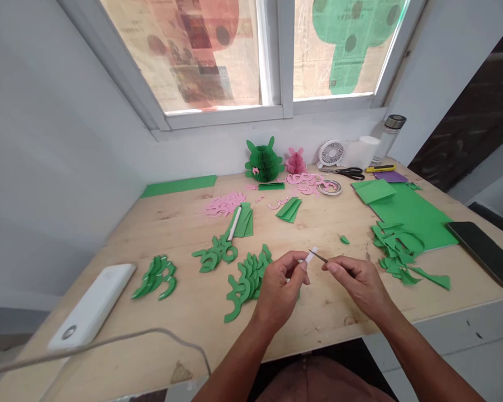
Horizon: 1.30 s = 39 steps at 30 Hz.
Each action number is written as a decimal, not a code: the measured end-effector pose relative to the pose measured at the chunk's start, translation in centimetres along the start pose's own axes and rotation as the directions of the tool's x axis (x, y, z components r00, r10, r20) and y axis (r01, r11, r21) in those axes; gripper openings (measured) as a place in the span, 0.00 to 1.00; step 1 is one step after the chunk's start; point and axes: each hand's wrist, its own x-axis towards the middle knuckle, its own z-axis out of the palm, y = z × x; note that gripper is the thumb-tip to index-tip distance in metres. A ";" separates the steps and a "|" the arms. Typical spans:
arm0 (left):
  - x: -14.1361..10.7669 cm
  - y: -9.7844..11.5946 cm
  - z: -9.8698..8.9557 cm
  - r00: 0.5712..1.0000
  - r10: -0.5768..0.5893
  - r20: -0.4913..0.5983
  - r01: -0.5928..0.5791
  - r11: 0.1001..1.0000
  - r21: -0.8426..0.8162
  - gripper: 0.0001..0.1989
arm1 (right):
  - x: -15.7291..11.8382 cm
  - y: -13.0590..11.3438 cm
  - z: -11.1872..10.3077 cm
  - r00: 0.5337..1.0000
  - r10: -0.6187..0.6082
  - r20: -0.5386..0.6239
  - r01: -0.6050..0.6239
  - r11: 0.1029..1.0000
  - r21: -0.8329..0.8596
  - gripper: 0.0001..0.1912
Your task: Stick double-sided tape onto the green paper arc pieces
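Observation:
Pinched between the thumb and fingers of my left hand [280, 287] is a small white strip [312, 253], probably double-sided tape. My right hand [362, 282] grips a thin dark pointed tool [319, 257], which looks like tweezers, its tip meeting the strip. Most of the tool is hidden in my fingers. Curved green paper cut-outs [247, 276] lie overlapped just left of my left hand, partly behind it. Further left are another group of green cut-outs [216, 254] and some with white strips on them [155, 277]. A small green scrap [344, 239] lies beyond my right hand.
Green paper scraps [396, 251], green sheets [419, 209] and a phone [482, 251] lie at right. Behind are pink cut-outs [224, 205], a tape roll [329, 187], scissors [347, 172], a fan [331, 153] and a green paper figure [264, 162]. A white power bank [93, 307] and cable [142, 333] are left.

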 end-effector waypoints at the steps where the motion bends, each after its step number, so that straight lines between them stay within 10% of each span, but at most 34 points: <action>1: 0.0 0.0 0.0 1.000 0.001 0.003 -0.001 1.000 0.002 0.13 | 0.0 0.0 0.0 1.000 -0.002 -0.007 0.002 1.000 -0.005 0.22; 13: 0.1 -0.5 0.0 1.000 -0.016 -0.004 0.016 1.000 0.012 0.14 | -0.2 0.8 -0.4 0.982 -0.122 -0.147 0.099 0.983 -0.154 0.18; 22: 4.7 -0.9 0.2 0.996 0.088 -0.021 -0.084 0.986 0.147 0.19 | -0.9 1.7 -0.8 0.801 -0.565 -0.200 0.378 0.735 -0.562 0.11; 32: 8.9 -2.5 2.3 0.977 0.214 0.003 -0.191 0.867 0.460 0.13 | -1.4 2.6 -1.6 0.771 -0.614 -0.169 0.390 0.665 -0.637 0.11; 35: 6.6 -1.8 1.8 0.986 0.168 -0.012 -0.149 0.904 0.401 0.08 | -1.3 2.9 -1.5 0.774 -0.615 -0.151 0.400 0.660 -0.636 0.11; 39: 3.3 -0.5 1.0 0.977 -0.173 0.128 0.196 0.961 -0.197 0.14 | -1.2 3.0 -1.1 0.760 -0.640 -0.114 0.444 0.639 -0.628 0.11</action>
